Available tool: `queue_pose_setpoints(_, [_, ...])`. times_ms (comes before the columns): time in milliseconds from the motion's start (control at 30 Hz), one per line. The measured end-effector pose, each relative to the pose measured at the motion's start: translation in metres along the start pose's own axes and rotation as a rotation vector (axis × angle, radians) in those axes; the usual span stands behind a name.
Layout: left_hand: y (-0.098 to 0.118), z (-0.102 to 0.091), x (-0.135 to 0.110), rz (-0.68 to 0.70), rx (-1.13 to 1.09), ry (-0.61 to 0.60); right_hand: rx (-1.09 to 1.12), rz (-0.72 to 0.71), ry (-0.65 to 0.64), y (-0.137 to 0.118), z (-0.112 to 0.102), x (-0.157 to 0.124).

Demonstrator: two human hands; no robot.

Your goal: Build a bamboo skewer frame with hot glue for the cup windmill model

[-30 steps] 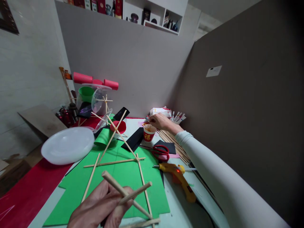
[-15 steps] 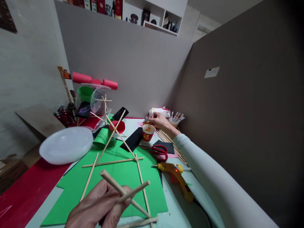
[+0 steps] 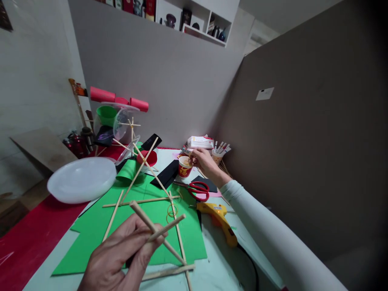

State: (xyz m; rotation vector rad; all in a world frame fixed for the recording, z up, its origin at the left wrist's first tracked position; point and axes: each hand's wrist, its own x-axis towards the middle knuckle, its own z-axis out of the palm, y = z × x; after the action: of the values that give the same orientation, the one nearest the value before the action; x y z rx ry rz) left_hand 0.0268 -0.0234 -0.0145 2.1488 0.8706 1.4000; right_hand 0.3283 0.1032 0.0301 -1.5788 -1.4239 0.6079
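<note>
My left hand (image 3: 117, 256) is low in the view, closed round a small cross of two wooden sticks (image 3: 156, 230) held above the green foam sheet (image 3: 91, 242). My right hand (image 3: 203, 160) reaches to the far side of the table. Its fingers are pinched beside the rim of a small red paper cup (image 3: 183, 167); what they hold is too small to name. A larger frame of thin sticks (image 3: 144, 167) stands on the green sheet. Thin rubber-band loops (image 3: 170, 210) show near the frame's base.
Red-handled scissors (image 3: 198, 190) and a yellow glue gun (image 3: 216, 216) lie right of the sheet. A white plastic dish (image 3: 80, 180) sits at the left, with clear tubs and pink rolls behind it. Black strips (image 3: 165, 173) lie mid-table. A brown partition (image 3: 303, 141) closes the right side.
My right hand has drawn back from behind the cup to its right rim. Rubber-band loops now show on the green sheet. My left hand keeps the stick cross, slightly raised.
</note>
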Motion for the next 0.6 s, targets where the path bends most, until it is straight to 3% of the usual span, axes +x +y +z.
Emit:
queue_pose_setpoints(167, [-0.003,-0.001,-0.002,0.102,0.027,0.056,-0.036,-0.078,0.049,-0.007,-0.012,0.014])
queue_pose_setpoints(267, [-0.007,-0.002,-0.006,0.162,0.067,0.076,-0.137,-0.137,-0.008,-0.01,-0.02,0.02])
queue_pose_setpoints(467, [-0.011,-0.012,-0.019,-0.048,0.125,-0.042,-0.423,-0.209,-0.208,-0.006,-0.022,0.027])
queue_pose_setpoints(600, [-0.001,-0.017,-0.021,-0.175,0.138,-0.078,-0.508,-0.276,-0.191,-0.005,-0.017,0.029])
